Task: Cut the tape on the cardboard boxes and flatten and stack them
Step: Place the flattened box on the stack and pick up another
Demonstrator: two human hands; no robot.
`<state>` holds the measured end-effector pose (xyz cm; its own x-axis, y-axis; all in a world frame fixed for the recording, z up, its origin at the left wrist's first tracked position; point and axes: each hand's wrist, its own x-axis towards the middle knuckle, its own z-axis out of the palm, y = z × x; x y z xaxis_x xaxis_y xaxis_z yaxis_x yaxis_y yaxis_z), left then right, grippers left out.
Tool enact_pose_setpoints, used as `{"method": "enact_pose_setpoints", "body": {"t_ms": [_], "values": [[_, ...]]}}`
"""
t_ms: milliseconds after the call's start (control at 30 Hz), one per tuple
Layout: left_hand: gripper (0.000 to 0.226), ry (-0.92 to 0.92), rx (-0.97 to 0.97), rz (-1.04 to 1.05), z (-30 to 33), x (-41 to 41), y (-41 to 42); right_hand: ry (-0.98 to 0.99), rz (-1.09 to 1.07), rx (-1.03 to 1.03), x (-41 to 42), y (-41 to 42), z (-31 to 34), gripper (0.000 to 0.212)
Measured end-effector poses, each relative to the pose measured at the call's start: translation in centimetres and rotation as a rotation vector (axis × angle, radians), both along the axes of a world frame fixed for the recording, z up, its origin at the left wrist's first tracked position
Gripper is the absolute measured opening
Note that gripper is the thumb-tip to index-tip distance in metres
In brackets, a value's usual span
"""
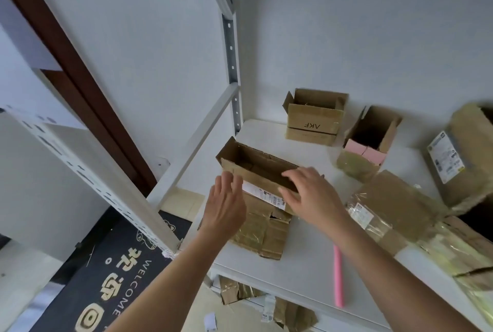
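A long open cardboard box with a white label stands on a flattened taped box near the left end of the white shelf. My left hand hovers at the box's near left corner with fingers straight, holding nothing. My right hand reaches over the box's right end, fingers spread and touching its rim. A pink cutter lies on the shelf under my right forearm.
At the back stand an open box marked AKF and a box with pink flaps. Taped flattened boxes and a big labelled box fill the right. Cardboard scraps lie below. A shelf post rises on the left.
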<state>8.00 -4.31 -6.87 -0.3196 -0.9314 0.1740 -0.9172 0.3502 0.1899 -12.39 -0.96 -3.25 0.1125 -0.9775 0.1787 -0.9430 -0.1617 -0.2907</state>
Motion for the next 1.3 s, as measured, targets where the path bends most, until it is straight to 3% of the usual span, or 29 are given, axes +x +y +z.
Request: {"method": "enact_pose_setpoints", "body": {"t_ms": [67, 133, 267, 500, 567, 633, 767, 933, 1033, 1100, 1167, 1300], "values": [[0.041, -0.045, 0.063, -0.018, -0.9, 0.2, 0.2, 0.092, -0.036, 0.103, 0.2, 0.1, -1.0, 0.039], [0.048, -0.125, 0.135, -0.070, -2.0, 0.6, 0.0, 0.081, -0.075, 0.150, 0.0, 0.1, -1.5, 0.020], [0.053, -0.230, 0.267, -0.181, -3.3, 1.0, -0.2, -0.048, -0.186, 0.029, -0.7, -0.2, -1.6, 0.027], [0.058, -0.293, 0.248, -0.187, -2.6, 0.9, -0.6, -0.418, -0.281, -0.412, -1.6, 0.2, 1.2, 0.021], [0.060, -0.278, 0.176, -0.193, -1.6, 0.8, -0.6, -0.634, -0.309, -0.462, -1.6, 0.9, 2.1, 0.010], [0.058, -0.272, 0.123, -0.189, -0.4, 0.8, -0.3, -0.932, -0.393, -0.383, -1.4, 1.9, 2.2, 0.007], [0.057, -0.057, 0.137, -0.175, 2.3, 0.7, 0.8, -1.523, -0.542, -0.141, 0.4, 4.4, 0.5, 0.018], [0.057, 0.421, 0.291, -0.286, 4.1, 0.3, 3.2, -1.748, -0.682, 0.122, 3.0, 8.8, -2.1, 0.019], [0.056, 0.585, 0.403, -0.363, 3.8, -0.2, 4.7, -1.635, -0.669, 0.304, 3.8, 10.8, -3.7, 0.009], [0.053, 0.478, 0.460, -0.385, 3.3, -0.7, 5.2, -1.484, -0.675, 0.291, 3.9, 11.8, -4.6, 0.008], [0.056, 0.286, 0.516, -0.378, 2.5, -1.3, 5.5, -1.177, -0.657, 0.220, 3.2, 12.5, -5.5, 0.006], [0.060, 0.158, 0.518, -0.371, 1.6, -2.5, 5.9, -0.496, -0.704, 0.116, 0.4, 13.3, -6.8, 0.021]]}}
